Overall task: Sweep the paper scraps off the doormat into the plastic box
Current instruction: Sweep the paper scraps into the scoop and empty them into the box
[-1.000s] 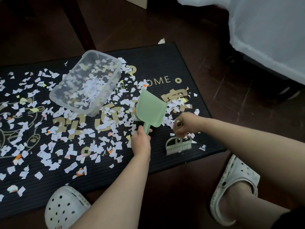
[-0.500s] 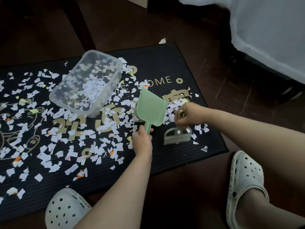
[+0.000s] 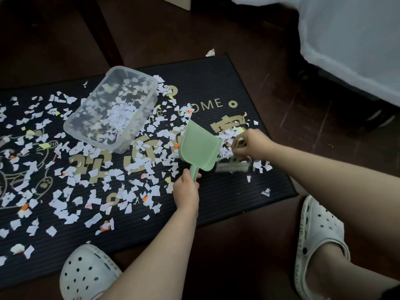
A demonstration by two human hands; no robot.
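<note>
A black doormat [image 3: 216, 83] with gold lettering lies on the dark floor, strewn with several white and coloured paper scraps [image 3: 69, 187]. A clear plastic box [image 3: 91, 135] stands on the mat's upper middle with scraps heaped inside. My left hand [image 3: 186, 191] grips the handle of a green dustpan [image 3: 199, 148], whose open mouth faces right. My right hand [image 3: 251, 145] holds the handle of a small green brush [image 3: 232, 165], blurred, its bristles on the mat right at the dustpan's edge.
My two white clog shoes [image 3: 86, 276] [image 3: 318, 241] stand at the mat's near edge. A white draped cloth [image 3: 350, 40] hangs at the upper right. A dark furniture leg [image 3: 104, 35] stands behind the mat. One scrap [image 3: 210, 53] lies on the floor beyond it.
My right hand has drawn the brush up and left across the mat to the dustpan's edge. The dustpan and the left hand have barely shifted.
</note>
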